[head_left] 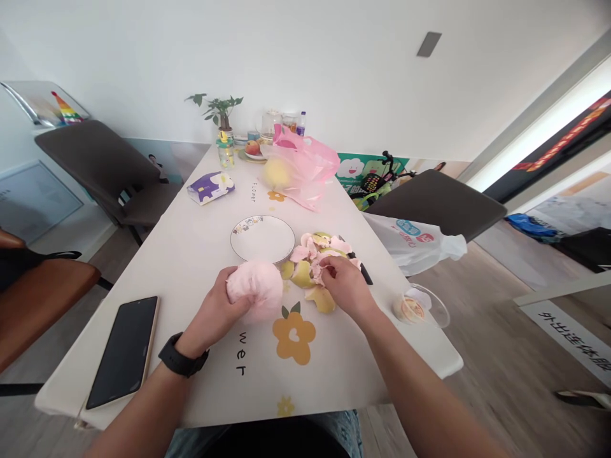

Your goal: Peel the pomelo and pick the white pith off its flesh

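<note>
Left hand (220, 310): toward 1 o'clock, fingers wrapped round the fruit (258, 283).
Right hand (344, 284): toward 11 o'clock, fingers bunched at the peels (302, 274); cannot tell if pinching.
Fruit: 6 o'clock from the plate (262, 240).

Soft, bright light falls, with wide-angle stretching toward the edges.

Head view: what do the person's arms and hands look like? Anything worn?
Left hand and right hand are ungloved. Both forearms are bare, with no sleeves in view. A black wristband, perhaps a watch, is on the left wrist; none on the right.
</note>
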### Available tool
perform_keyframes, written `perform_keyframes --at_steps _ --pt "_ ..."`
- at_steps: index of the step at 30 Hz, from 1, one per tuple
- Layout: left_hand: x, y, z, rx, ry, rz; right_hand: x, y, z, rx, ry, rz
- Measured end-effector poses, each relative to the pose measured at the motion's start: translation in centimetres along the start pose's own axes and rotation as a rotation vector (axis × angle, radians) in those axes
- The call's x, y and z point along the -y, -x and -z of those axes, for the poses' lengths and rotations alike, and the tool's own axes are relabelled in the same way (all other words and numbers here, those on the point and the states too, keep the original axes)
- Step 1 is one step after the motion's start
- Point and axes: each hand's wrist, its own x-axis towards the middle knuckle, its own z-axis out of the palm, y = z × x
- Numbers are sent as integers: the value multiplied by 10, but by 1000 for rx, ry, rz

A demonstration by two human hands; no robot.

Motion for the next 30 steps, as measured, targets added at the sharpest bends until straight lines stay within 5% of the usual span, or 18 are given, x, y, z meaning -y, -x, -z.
perform_keyframes --at_steps 5,8,12,20,30 --pt "-5 0 -4 14 -36 26 33 16 7 -67 187 265" --pt "-15 3 -9 7 -68 35 64 30 11 159 68 430" --pt "-27 9 -17 -10 -123 2 85 33 18 285 147 363" --pt "-30 16 -34 -94 -238 -264 77 29 22 320 154 253" --pt "-40 14 -32 -72 -248 -288 76 27 20 335 216 302"
